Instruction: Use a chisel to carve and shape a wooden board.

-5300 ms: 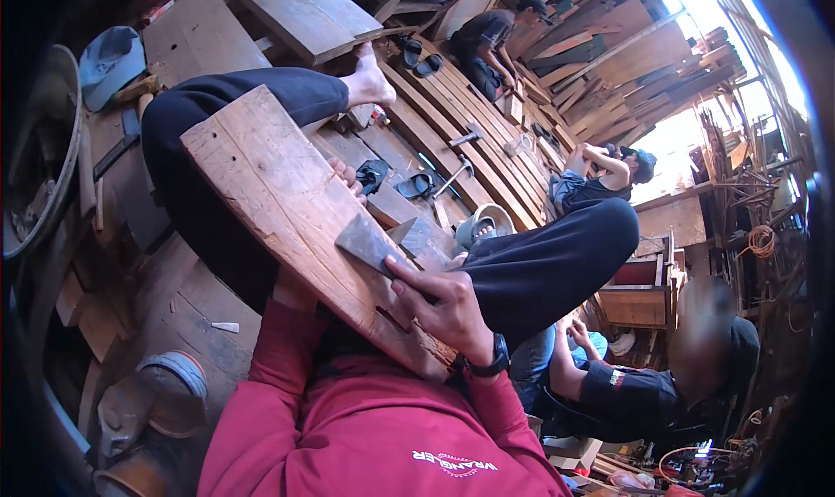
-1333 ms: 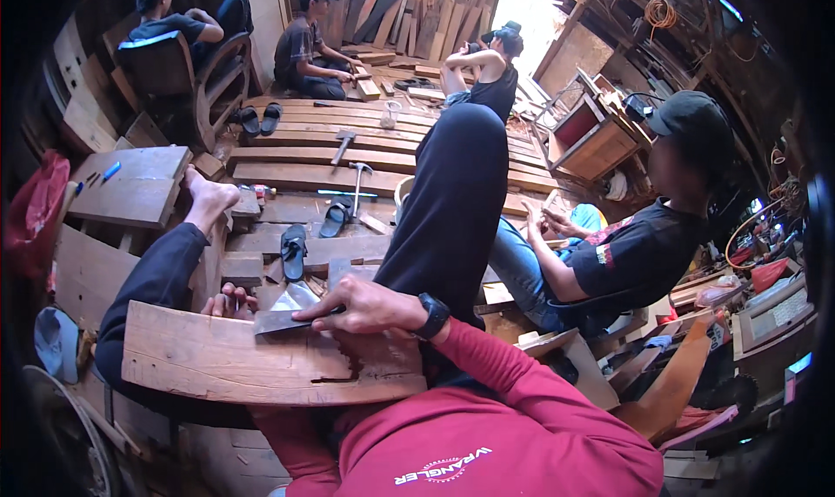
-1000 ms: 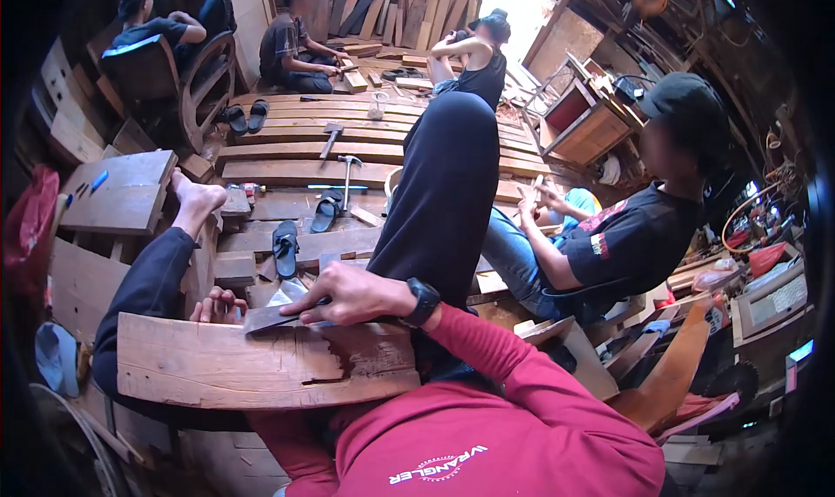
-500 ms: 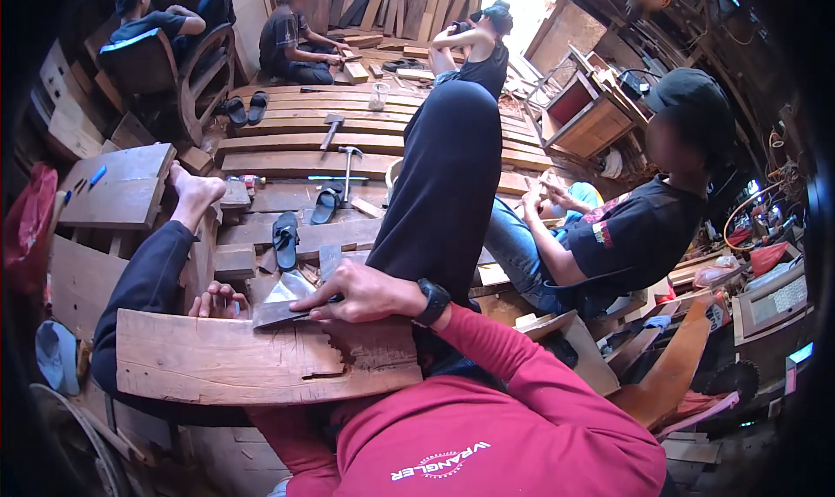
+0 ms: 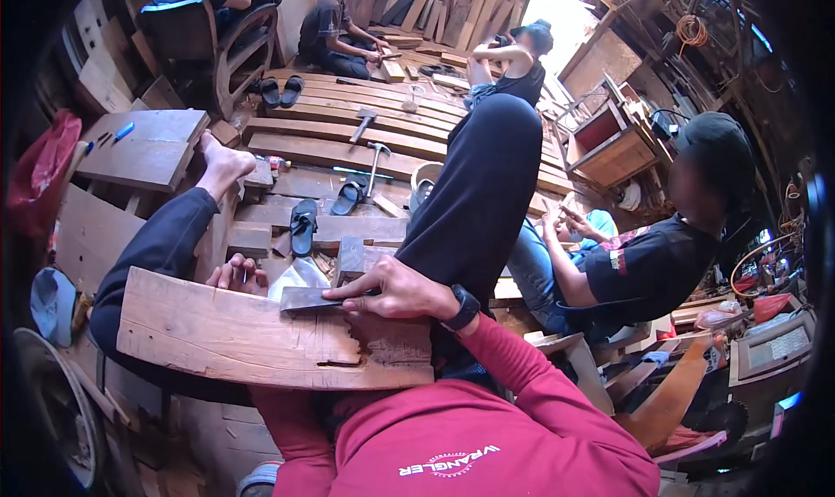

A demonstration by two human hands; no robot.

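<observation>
Scraping a board held across the lap

A worn wooden board (image 5: 252, 336) lies across the person's lap in the lower middle of the frame, with notches cut in its upper edge. The right hand (image 5: 396, 293), fingers pressed together, pinches a flat metal blade (image 5: 310, 299) against the board's top edge, just left of centre. The left hand (image 5: 237, 275) curls over the far edge beside the blade, its fingers gripping the board. Behind it, a black sandal (image 5: 303, 226) rests on planks, and a hammer (image 5: 376, 162) lies farther up the floor.
</observation>
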